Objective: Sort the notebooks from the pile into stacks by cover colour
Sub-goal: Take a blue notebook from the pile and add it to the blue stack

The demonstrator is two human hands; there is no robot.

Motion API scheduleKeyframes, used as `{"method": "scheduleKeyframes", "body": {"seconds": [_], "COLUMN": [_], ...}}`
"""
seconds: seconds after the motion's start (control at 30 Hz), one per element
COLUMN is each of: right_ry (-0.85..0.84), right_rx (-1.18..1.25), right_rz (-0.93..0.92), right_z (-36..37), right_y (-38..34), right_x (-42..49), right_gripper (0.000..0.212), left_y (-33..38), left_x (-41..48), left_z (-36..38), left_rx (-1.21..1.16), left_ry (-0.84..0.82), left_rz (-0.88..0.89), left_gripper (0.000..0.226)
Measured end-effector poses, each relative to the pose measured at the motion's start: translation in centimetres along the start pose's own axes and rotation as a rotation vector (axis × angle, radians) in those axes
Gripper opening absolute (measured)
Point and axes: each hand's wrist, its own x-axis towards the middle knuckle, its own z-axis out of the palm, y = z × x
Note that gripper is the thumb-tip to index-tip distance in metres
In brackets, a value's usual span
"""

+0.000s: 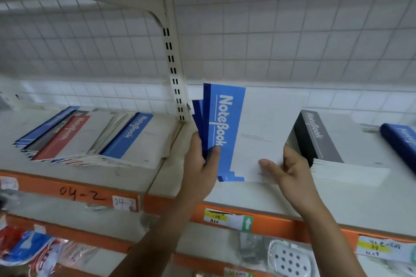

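Right now the left thumb [213, 152] presses on the front of a blue bundle [225, 123] at its spine edge. The other left fingers go behind it, mostly hidden, so it reads as a firm grip. The right thumb [267, 164] lies flat on the white part of the top cover, and the other right fingers curl at the bundle's right edge, so that hand grips it too. The left hand [199, 168] sits at the lower left corner, the right hand [292, 173] at the lower right.

The bundle is several notebooks, fanned a bit at the spines and tilted up at the far end. Its near edge is on or just above the shelf [247, 195]; I can't tell if it touches. The long axis runs away from the person, spines to the left.

Outward: a mixed pile [90, 139] lies to the left past the upright [173, 63], with red, grey and blue covers slumped. A black stack [324, 139] sits just right of the right hand, close to the knuckles. A blue stack [403, 141] is further right, at the frame edge, beyond the black one.

Judgement: the bundle is mid-sort, blue covers. If it goes to the blue stack, it must travel right, over or round the black stack. It can keep the same heading, no turn needed. The right hand is nearer and would lead, with the left trailing at the spine. Risk: the fanned copies could slip from the left grip.
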Motion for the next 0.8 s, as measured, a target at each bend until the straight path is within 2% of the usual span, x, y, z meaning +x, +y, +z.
{"method": "scheduleKeyframes", "body": {"seconds": [0.2, 0.3, 0.4, 0.5, 0.6, 0.8], "right_ry": [0.070, 0.017, -0.035, -0.091, -0.111, -0.073], "right_rx": [-0.012, -0.066, -0.218, -0.402, -0.563, -0.599], "right_rz": [0.084, 0.148, 0.234, 0.219, 0.184, 0.169], "right_z": [-0.9, -1.2, -1.5, -1.7, -1.7, -1.5], "right_y": [1.1, 1.5, 2.6, 3.3, 3.3, 3.0], "right_x": [-1.6, -1.8, -1.9, -1.8, -1.8, -2.5], "right_gripper": [0.026, 0.035, 0.037, 0.028, 0.018, 0.022], "left_y": [-0.5, -0.6, -0.8, -1.1, -1.1, -0.2], "left_x": [-1.6, -2.2, -2.9, -3.4, -3.5, -4.2], "left_z": [2.6, 3.4, 3.8, 3.8, 3.8, 4.3], "left_rx": [-0.009, 0.019, 0.117, 0.320, 0.444, 0.543], "left_ry": [0.015, 0.039, 0.036, -0.035, -0.072, -0.034], "left_rz": [-0.040, -0.122, -0.202, -0.322, -0.400, -0.406], "left_gripper": [0.020, 0.018, 0.019, 0.023, 0.017, 0.020]}}
